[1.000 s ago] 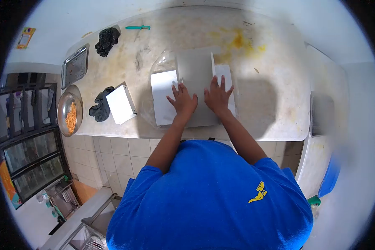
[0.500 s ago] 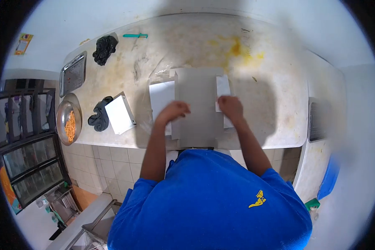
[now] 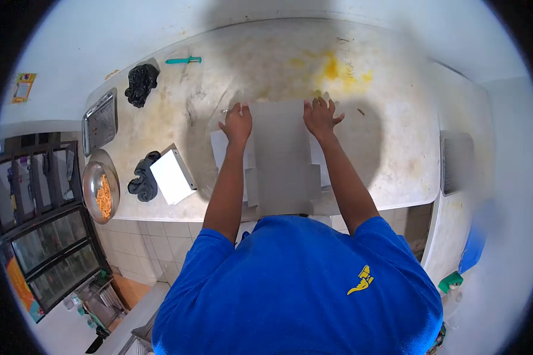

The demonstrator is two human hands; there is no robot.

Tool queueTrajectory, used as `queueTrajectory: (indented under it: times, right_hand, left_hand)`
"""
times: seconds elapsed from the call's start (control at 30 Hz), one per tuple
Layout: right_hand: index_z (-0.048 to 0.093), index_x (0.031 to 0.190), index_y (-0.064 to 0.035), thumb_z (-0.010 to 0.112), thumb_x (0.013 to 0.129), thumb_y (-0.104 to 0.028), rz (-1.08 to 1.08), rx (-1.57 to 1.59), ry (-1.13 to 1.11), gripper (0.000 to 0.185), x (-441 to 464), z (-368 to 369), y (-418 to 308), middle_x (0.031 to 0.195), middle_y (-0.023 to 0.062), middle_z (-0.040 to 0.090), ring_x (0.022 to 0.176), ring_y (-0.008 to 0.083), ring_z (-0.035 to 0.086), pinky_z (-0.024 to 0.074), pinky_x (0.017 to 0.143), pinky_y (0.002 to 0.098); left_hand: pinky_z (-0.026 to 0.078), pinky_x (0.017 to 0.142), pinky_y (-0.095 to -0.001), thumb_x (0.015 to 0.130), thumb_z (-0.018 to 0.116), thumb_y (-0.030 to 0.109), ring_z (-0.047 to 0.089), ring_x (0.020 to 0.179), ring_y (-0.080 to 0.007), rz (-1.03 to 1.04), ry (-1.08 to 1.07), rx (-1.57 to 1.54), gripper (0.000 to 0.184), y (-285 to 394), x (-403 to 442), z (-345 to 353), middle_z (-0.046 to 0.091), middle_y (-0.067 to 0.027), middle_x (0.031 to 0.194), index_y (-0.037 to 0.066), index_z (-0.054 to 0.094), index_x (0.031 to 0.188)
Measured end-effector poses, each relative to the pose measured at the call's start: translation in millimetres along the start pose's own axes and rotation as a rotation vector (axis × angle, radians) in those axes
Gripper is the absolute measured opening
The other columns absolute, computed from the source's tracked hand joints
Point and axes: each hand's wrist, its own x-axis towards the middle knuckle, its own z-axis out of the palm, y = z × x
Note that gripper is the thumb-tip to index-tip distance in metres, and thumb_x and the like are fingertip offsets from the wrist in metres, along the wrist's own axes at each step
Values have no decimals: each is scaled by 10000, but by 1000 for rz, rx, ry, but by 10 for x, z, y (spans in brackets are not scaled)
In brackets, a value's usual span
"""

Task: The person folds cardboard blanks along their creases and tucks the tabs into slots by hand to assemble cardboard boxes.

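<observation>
An unfolded grey cardboard box blank (image 3: 283, 154) lies on the table in front of me, its long side running away from my body. My left hand (image 3: 237, 123) is at its far left corner, fingers stretched forward and thumb out to the side. At the far right corner lies my right hand (image 3: 321, 117), its fingers spread. Whether the fingertips press on the cardboard edge I cannot tell. White pieces of card (image 3: 219, 148) show from under the blank on both sides. To the left sits a folded white box (image 3: 172, 177).
Black plastic bags (image 3: 143, 177) lie beside the white box and farther back (image 3: 141, 86). A teal-handled knife (image 3: 183, 60) rests near the wall. At the left edge are a metal tray (image 3: 99, 121) and a steel bowl (image 3: 90, 195) of orange strips. Another tray (image 3: 457, 163) is at right.
Both hands have moved forward from the middle of the cardboard to its far corners, and their curled fingers have opened out. The view has shifted slightly.
</observation>
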Motion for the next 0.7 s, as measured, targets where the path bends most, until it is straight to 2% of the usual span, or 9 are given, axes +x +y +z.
queueTrajectory:
  times: [0.1, 0.2, 0.3, 0.4, 0.5, 0.6, 0.7]
  right_hand:
    - [562, 1180, -64, 291, 940, -444, -55, 58, -47, 525, -96, -171, -192, 1394, 97, 368, 1328, 343, 220, 21, 965, 733]
    - [558, 1201, -85, 285, 939, -447, -124, -39, -45, 524, -99, -102, -282, 1402, 94, 363, 1318, 343, 244, 4, 985, 713]
    - [557, 1219, -117, 272, 939, -455, -182, -200, -178, 523, -142, -110, -386, 1382, 93, 392, 1302, 335, 280, -2, 1007, 691]
    - [586, 1192, -136, 260, 938, -464, -196, -186, -103, 528, -88, -57, -392, 1375, 96, 401, 1296, 325, 294, 8, 1019, 677]
    - [656, 1084, -190, 328, 919, -484, -169, -192, -157, 470, -62, -42, -365, 1293, 90, 492, 1234, 325, 388, 82, 997, 693]
    - [686, 1004, -187, 389, 880, -535, -124, -272, -268, 474, 93, -89, -414, 1174, 91, 572, 1178, 294, 449, 121, 980, 701]
    - [665, 1016, -176, 527, 824, -515, -111, -161, -314, 414, 196, -303, -468, 1019, 78, 631, 1086, 289, 520, 271, 970, 626]
  left_hand:
    - [178, 1053, -532, 928, 352, 418, 544, 1083, -332, 23, -87, -223, 501, 107, -45, -25, 609, -164, 1115, 88, 478, 1283]
    - [165, 1050, -562, 939, 295, 429, 536, 1104, -316, 70, -169, -176, 530, 91, 18, 159, 602, -159, 1133, 107, 405, 1346]
    - [170, 1051, -550, 942, 251, 445, 541, 1091, -339, 203, -314, 187, 542, 25, 36, 443, 599, -189, 1122, 139, 367, 1375]
    - [193, 1066, -485, 943, 241, 458, 502, 1135, -361, 284, -220, 115, 541, 115, 35, 375, 551, -207, 1198, 169, 343, 1389]
    - [272, 1056, -400, 931, 240, 538, 359, 1272, -365, 160, -691, -81, 613, 126, 205, 238, 392, -130, 1390, 184, 231, 1431]
    - [290, 1049, -391, 933, 254, 536, 356, 1277, -362, 200, -617, -170, 638, 216, 183, 98, 383, -159, 1391, 140, 218, 1432]
    - [376, 976, -417, 926, 399, 424, 497, 1143, -378, 495, -161, -264, 603, -77, 445, 478, 523, -200, 1245, 111, 249, 1419]
